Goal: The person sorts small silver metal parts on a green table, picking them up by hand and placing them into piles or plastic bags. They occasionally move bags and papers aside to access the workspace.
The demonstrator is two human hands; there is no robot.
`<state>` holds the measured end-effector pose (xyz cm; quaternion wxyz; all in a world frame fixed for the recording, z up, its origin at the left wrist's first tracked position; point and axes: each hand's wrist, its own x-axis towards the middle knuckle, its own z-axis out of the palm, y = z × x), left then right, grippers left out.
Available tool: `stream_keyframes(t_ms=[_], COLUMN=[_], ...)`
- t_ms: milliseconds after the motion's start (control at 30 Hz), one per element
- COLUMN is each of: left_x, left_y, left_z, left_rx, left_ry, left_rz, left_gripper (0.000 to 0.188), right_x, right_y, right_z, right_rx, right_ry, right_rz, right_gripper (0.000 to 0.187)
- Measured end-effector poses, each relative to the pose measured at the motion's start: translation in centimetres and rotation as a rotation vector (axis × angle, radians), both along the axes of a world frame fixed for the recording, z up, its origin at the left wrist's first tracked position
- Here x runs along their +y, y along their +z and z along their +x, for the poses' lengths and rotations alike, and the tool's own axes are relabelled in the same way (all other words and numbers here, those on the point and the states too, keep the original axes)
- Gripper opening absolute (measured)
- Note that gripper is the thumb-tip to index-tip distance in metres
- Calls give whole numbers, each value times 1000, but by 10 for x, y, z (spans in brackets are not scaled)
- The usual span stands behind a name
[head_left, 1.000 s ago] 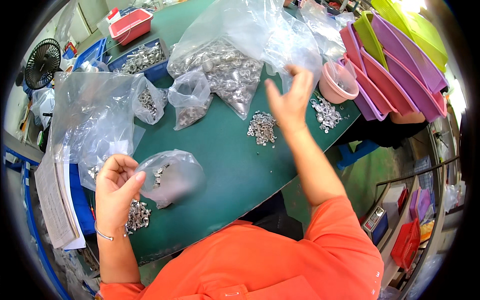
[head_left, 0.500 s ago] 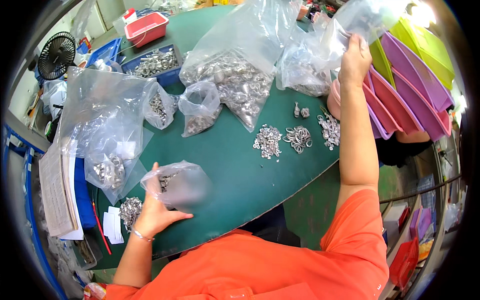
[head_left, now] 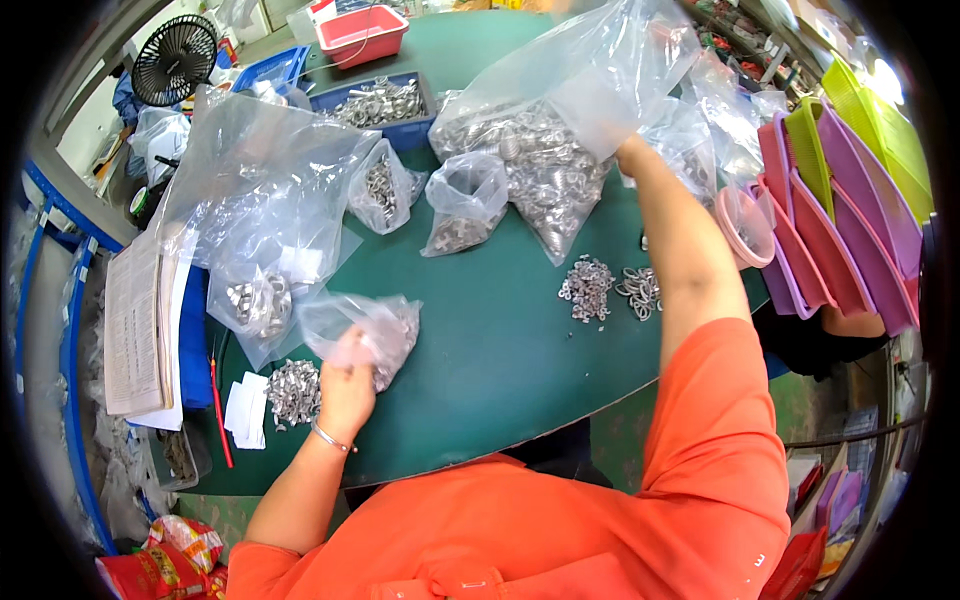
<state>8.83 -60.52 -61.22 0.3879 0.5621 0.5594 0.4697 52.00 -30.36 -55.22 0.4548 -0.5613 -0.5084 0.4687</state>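
My left hand (head_left: 350,385) has its fingers at the near side of a small clear plastic bag (head_left: 400,340) of small metal parts. They look closed on its film, though the plastic partly covers them. Beside my wrist lies a pile of small metal parts (head_left: 293,391). My right arm stretches far out to a large clear bag (head_left: 520,160) full of metal rings and clamps. Only the base of my right hand (head_left: 628,155) shows; hazy plastic hides its fingers. Piles of small metal pieces (head_left: 586,288) and oval rings (head_left: 640,290) lie nearer on the green table.
Other filled clear bags (head_left: 462,205) stand along the middle. A blue bin (head_left: 425,105) of metal parts and a red basin (head_left: 362,40) are behind. Stacked coloured baskets (head_left: 845,200) lean at the right, beside a pink bowl (head_left: 745,228). Papers (head_left: 140,320) stand at the left.
My right hand has come left from the bag at the upper right to the large bag. My left hand has moved from an open spread round the small bag to closed fingers at it.
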Motion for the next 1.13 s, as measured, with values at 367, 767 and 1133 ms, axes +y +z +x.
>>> stream_keyframes(t_ms=[367, 767, 1133], left_x=[13, 22, 18], left_y=[45, 35, 0], left_z=[43, 51, 59], left_rx=[-76, -246, 135], left_ry=[-237, -68, -98], left_rz=[112, -81, -172], left_gripper=[21, 33, 11], right_x=[-240, -225, -25], right_y=[36, 69, 12], right_z=[-115, -18, 63], right_rx=[-382, -310, 96], right_ry=[435, -312, -391], right_rz=[549, 65, 65], right_gripper=[56, 17, 38])
